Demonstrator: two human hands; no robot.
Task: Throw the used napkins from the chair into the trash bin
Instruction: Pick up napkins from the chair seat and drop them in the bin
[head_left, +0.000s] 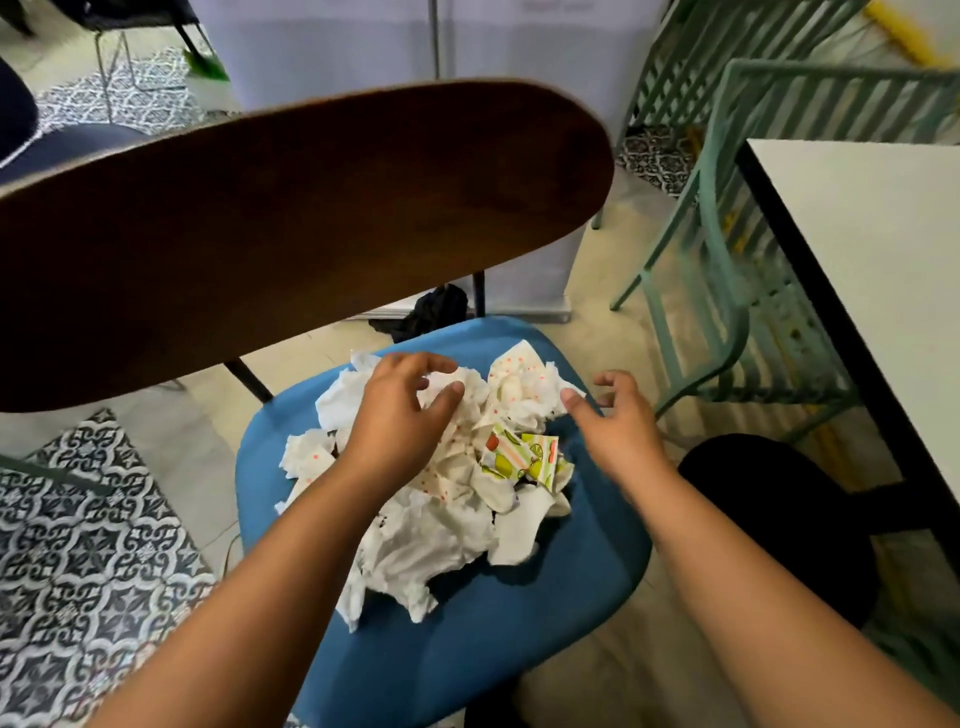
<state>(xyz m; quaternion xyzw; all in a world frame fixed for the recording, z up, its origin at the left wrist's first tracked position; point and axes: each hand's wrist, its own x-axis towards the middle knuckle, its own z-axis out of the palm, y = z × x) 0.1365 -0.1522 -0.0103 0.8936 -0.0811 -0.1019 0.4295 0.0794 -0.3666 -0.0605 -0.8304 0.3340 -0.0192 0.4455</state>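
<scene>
A single head-worn wide-angle view looks forward and steeply down from close above the chair (467, 623), over both forearms. The seat fills the lower middle; the frame's edges bend, taking in floor (613, 364) and table (883, 270).

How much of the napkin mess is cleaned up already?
Nothing looks done yet: the crumpled napkins are all piled on the blue chair seat. Right now the left hand rests open on the pile and the right hand is open beside it, neither gripping anything. Grabbing them and carrying them to the trash bin is all left; no bin clearly shows.
</scene>
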